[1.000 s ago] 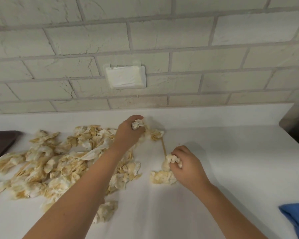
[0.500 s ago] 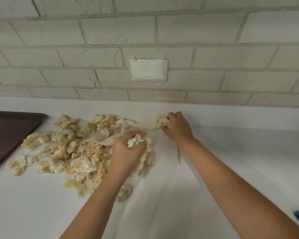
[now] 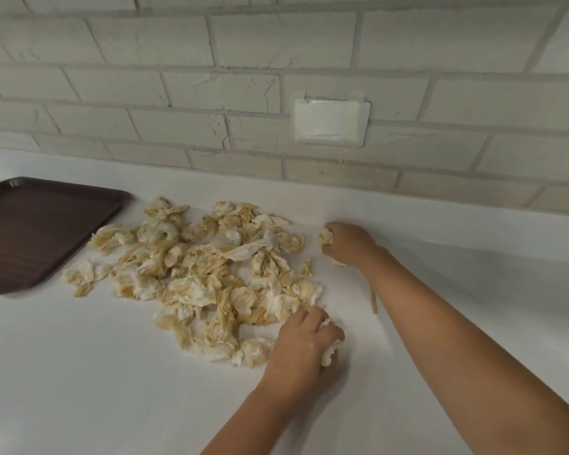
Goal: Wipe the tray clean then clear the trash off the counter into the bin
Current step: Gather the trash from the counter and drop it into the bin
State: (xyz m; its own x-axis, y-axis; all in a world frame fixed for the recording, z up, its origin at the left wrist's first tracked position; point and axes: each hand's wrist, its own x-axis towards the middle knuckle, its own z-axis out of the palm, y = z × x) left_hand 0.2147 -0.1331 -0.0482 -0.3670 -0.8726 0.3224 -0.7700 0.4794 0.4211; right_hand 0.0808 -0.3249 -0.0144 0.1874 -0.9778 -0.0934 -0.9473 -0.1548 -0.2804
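Note:
A heap of crumpled, yellow-stained paper tissues point(image 3: 207, 274) covers the middle of the white counter point(image 3: 79, 372). My left hand point(image 3: 304, 349) rests at the heap's near right edge, fingers curled round a wad of tissue. My right hand point(image 3: 349, 243) lies at the heap's far right side and grips another small wad. A thin wooden stick point(image 3: 373, 298) lies on the counter beside my right forearm. The dark brown tray point(image 3: 30, 231) sits at the far left with nothing on it. No bin is in view.
A brick-pattern wall point(image 3: 178, 77) rises behind the counter, with a taped-over outlet cover point(image 3: 330, 123) on it. The counter's raised back ledge point(image 3: 440, 211) runs along the wall.
The view has swung left, showing more of the tray. My left hand has come down to the heap's near right edge. My right hand still grips its wad at the heap's far right.

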